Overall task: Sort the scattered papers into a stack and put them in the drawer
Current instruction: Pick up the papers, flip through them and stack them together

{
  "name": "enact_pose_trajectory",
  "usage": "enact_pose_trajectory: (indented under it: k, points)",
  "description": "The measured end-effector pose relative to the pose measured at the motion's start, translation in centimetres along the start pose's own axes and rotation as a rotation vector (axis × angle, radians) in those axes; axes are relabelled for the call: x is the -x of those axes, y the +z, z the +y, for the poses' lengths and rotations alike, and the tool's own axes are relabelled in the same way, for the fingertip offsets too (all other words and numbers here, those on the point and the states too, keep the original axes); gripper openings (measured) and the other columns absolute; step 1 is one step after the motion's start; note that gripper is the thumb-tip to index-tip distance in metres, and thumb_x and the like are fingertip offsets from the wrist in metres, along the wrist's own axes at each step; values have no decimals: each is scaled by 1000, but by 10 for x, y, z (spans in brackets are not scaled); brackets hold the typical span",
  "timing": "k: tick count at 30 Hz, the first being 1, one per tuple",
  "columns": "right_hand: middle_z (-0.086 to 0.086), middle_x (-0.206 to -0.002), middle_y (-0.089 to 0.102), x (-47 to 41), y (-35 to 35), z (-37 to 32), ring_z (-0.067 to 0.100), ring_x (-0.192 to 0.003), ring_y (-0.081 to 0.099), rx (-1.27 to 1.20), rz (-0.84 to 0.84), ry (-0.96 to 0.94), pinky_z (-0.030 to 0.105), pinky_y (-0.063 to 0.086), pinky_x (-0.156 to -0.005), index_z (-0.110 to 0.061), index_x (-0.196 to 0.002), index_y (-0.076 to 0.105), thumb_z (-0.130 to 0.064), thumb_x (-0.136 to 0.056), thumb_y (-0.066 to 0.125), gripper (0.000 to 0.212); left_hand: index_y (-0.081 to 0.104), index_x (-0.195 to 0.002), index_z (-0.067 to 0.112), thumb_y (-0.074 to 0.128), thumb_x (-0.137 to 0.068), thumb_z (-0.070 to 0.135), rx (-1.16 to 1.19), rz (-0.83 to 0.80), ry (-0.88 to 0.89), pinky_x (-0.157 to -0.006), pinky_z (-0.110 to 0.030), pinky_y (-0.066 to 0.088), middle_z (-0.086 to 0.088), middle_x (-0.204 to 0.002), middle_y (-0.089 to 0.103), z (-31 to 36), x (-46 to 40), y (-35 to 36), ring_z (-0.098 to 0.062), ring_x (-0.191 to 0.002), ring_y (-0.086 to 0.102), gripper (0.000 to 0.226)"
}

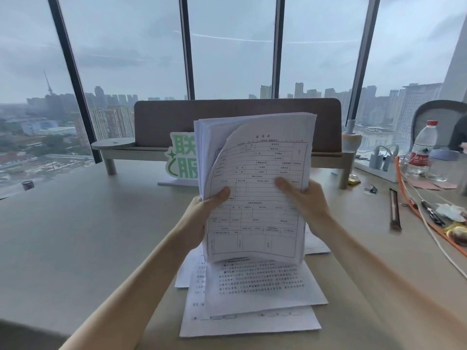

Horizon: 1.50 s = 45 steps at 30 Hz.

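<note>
Centre of frame: stack of papers (255,188), held upright above the surface (75,236); the front sheet is a printed form whose upper left corner curls forward.
Left hand (202,210): grips the stack's left edge, thumb curled over the front sheet, the other fingers hidden behind the paper.
Right hand (303,200): grips the stack's right edge, thumb pressed across the front sheet, the other fingers behind.
Lower centre: loose sheets (252,299) lying flat on the surface below the held stack, overlapping at slightly different angles; the topmost carries dense printed text.
Behind the stack: green-and-white sign (180,157), partly hidden, standing before a padded divider panel (237,109).
Right of frame: water bottle (423,147) with a red cap, upright near a power strip (379,165); an orange cable (406,195) and pens lie close by.
Background: tall windows (126,46) facing a city skyline.
Drawer: out of view.
</note>
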State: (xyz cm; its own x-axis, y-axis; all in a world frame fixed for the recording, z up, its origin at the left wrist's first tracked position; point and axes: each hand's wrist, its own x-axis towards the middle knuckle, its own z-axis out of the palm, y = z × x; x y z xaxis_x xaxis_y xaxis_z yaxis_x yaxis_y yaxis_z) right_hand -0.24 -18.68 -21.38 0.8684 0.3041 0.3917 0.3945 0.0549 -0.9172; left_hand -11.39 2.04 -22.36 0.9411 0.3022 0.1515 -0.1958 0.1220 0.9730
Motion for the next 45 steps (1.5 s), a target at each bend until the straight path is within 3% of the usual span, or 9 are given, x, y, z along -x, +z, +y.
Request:
enact_pose_trajectory:
  k: [6, 11, 15, 21, 24, 29, 36, 39, 45]
  points:
    - [-25, -89, 68, -19, 11, -13, -7, -79, 65, 269, 70, -111, 2, 47, -58, -36, -101, 68, -44, -89, 71, 15, 72, -89, 27, 63, -91, 49, -415, 177, 153, -88, -55, 56, -12, -101, 76, 16, -17, -1, -34, -97, 71, 24]
    - [-1, -101, 76, -24, 3, -10, 21, -94, 73, 202, -147, 263, 34, 59, -77, -21, -109, 73, -67, -96, 40, 58, 73, -99, 11, 65, -92, 44, -380, 209, -77, -89, -51, 57, -16, -102, 75, 15, -26, -22, -36, -93, 72, 35]
    - [13, -116, 69, -18, -16, 24, 29, -102, 63, 880, -191, 291, 36, 49, -84, -8, -119, 63, -64, -101, 19, 73, 72, -103, 6, 65, -84, 57, -474, 204, -355, -90, -46, 57, -14, -99, 75, 2, -25, -60, -33, -88, 73, 54]
    - [10, -131, 59, -4, -31, 72, 35, -126, 50, 1239, -452, 396, 51, 39, -104, -36, -110, 62, -75, -89, 11, 67, 68, -93, 4, 63, -94, 37, -505, 276, -380, -36, -19, 48, 1, -57, 71, -31, -16, -75, -13, -44, 68, 34]
    - [3, -112, 68, -1, -31, 73, 33, -112, 58, 1154, -389, 392, 51, 41, -102, -35, -81, 52, -82, -78, 16, 60, 69, -97, 5, 63, -95, 38, -489, 283, -352, -41, -20, 51, -3, -72, 73, -39, -21, -73, -15, -51, 70, 33]
    - [4, -147, 51, -1, -42, 59, 26, -137, 41, 921, -206, 399, 35, 37, -106, -18, -143, 50, -52, -95, 57, 59, 69, -93, 6, 65, -94, 37, -474, 264, -377, -43, -21, 52, -3, -71, 73, -42, -27, -60, -16, -53, 71, 31]
    - [15, -135, 58, -11, -66, 66, 29, -113, 58, 548, 125, 549, 23, 44, -76, -12, -138, 54, -23, -84, 78, 61, 70, -104, 3, 67, -93, 38, -392, 263, -371, -50, -25, 55, -10, -84, 76, -45, -31, -43, -24, -67, 75, 37]
    - [15, -146, 50, -14, -70, 69, 30, -127, 52, 488, 131, 597, 27, 43, -93, -8, -147, 44, -20, -84, 79, 74, 70, -101, 4, 66, -93, 39, -376, 250, -359, -49, -25, 56, -10, -85, 76, -45, -31, -41, -23, -66, 75, 36]
    - [12, -121, 65, -12, -74, 68, 27, -105, 62, 552, 124, 561, 28, 48, -80, -6, -132, 59, -21, -83, 81, 56, 71, -102, 6, 68, -85, 54, -355, 258, -332, -74, -37, 60, -14, -96, 75, -27, -37, -71, -29, -80, 74, 50]
